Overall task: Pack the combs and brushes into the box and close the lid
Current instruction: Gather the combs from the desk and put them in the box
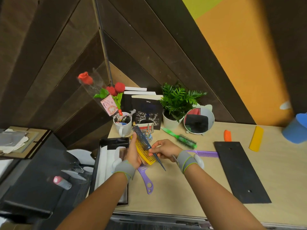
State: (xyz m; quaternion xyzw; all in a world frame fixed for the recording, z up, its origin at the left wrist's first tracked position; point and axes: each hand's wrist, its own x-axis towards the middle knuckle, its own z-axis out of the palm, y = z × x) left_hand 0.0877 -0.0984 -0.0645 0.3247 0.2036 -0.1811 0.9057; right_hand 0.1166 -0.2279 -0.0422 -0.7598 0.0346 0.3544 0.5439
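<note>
The left hand (132,153) clutched a bundle of combs, a yellow comb (144,151) and a purple comb (146,178) among them, just right of the open box (101,163), while the right hand (163,150) pinched the blue tail comb (146,143) against the stack. With so many stacked loosely, one could slide out during the move left. The green brush (182,139), a purple tail comb (206,153), an orange comb (227,135) and another yellow comb (256,138) lay farther right; the lid (240,171) lay near them.

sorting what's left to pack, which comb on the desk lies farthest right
The yellow comb, loose near the blue tub; the orange comb and purple combs lie further left.
</note>
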